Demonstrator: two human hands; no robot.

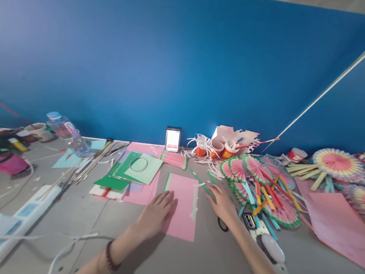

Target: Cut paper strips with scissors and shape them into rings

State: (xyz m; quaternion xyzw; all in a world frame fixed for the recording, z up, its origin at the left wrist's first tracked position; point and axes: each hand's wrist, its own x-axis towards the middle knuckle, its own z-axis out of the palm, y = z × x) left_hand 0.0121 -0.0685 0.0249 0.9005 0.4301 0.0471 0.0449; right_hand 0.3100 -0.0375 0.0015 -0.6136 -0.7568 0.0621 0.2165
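A pink paper sheet (pixel 180 211) lies flat in front of me, with a green edge on its left and a pale green strip (pixel 194 204) along its right. My left hand (pixel 157 209) rests with fingers stretched out on the sheet's left side. To the right of the sheet, my right hand (pixel 221 201) is over the table, fingers apart and seemingly holding nothing. Thin green paper strips (pixel 197 176) lie just beyond its fingertips. Below its wrist shows a black loop (pixel 223 224), mostly hidden by the hand.
Green sheets (pixel 115 177) and a pleated pink paper (pixel 175 160) lie behind the left hand. Paper fans (pixel 256 169) spread at right, near a phone (pixel 249 220). Paper cups (pixel 230 150), a water bottle (pixel 67 130), wooden sticks (pixel 92 164) and a power strip (pixel 24 220) surround the workspace.
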